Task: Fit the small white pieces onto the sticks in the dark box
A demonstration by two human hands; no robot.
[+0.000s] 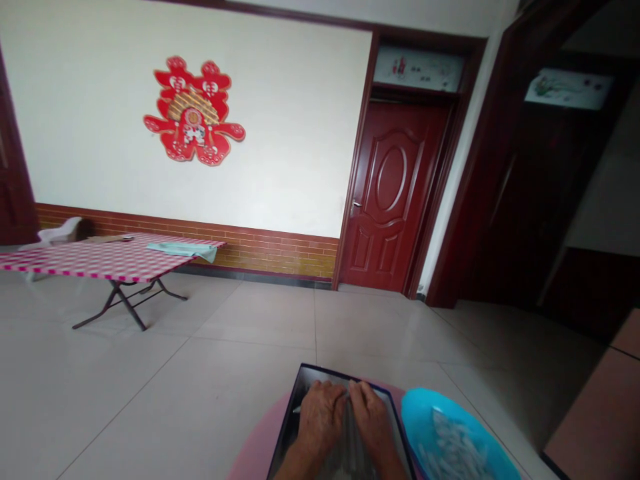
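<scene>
My left hand [321,415] and my right hand [369,415] are side by side inside a shallow, dark-rimmed box [286,433]. The fingers of both are curled, and the fingertips nearly meet near the far end of the box. Something small and pale shows between them, too small and blurred to name. Below, between my wrists, lie long greyish, clear-looking strips [351,443]. A thin white tip pokes out left of my left hand. To the right stands a bright blue basin [417,407] holding many small whitish, narrow pieces [455,440].
Box and basin rest on a round pink surface [257,443]. A low folding table [100,260] with a red-and-white checked top stands at the left, a pale green cloth [183,249] on it. A red door [395,193] is ahead; a pinkish cabinet [600,413] stands right.
</scene>
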